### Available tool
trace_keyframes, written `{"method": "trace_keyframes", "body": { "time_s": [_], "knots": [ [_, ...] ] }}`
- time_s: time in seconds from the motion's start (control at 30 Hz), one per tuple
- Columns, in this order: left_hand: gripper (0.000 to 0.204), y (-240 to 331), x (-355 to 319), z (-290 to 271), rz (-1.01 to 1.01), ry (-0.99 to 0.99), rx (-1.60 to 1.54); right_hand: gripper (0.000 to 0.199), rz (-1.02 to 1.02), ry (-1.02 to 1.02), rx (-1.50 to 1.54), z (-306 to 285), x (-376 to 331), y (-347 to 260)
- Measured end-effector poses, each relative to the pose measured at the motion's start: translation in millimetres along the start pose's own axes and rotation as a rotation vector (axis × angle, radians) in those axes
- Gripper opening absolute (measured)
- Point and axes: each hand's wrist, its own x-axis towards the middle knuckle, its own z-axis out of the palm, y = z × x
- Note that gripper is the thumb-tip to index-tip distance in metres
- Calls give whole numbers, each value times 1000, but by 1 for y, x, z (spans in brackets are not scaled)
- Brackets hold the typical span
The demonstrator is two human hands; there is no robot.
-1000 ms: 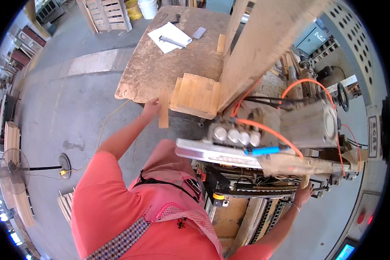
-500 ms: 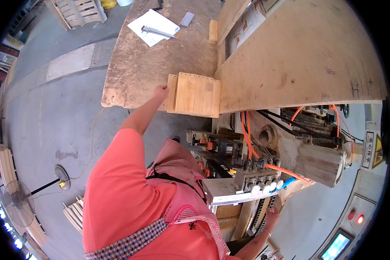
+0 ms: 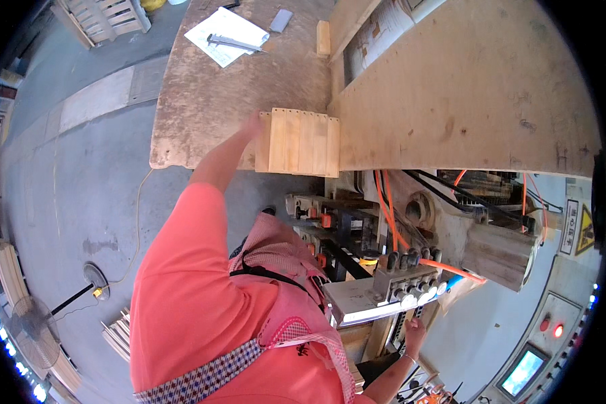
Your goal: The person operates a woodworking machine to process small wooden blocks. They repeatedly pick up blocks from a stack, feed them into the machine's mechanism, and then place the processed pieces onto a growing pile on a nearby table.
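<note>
My left hand (image 3: 253, 125), smeared by motion, is at the left end of a row of pale wooden strips (image 3: 304, 143) standing side by side on the worn tabletop (image 3: 209, 128). It touches or nearly touches the outermost strip; its fingers do not show clearly. Small dark holes dot the strips' upper ends. Low on the right, my right hand (image 3: 414, 331) is beside the machine's rail, below a metal box with round gauges (image 3: 411, 289). Its fingers are curled in, and whatever they may hold is hidden.
Calipers (image 3: 233, 43) lie on white paper beside a small grey block (image 3: 281, 20). A tall wooden panel (image 3: 464, 101) borders the strips on the right. Orange hoses (image 3: 388, 209) and a metal cylinder (image 3: 498, 252) stick out below it. A floor fan (image 3: 30, 323) stands at left.
The view has shifted slightly. My left hand has moved up a little along the outermost strip, which now sits closer to the others. My right hand has moved slightly and its fingers look more curled.
</note>
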Motion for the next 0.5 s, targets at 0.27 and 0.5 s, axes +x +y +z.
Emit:
{"method": "trace_keyframes", "body": {
  "time_s": [0.27,0.5],
  "knots": [
    [46,23,7,-18,-116,-176,-158,27,78,-14,-7,4,-23,3],
    [43,23,-2,-23,-45,-120,-105,25,77,-1,-102,6,-36,1]
  ]
}}
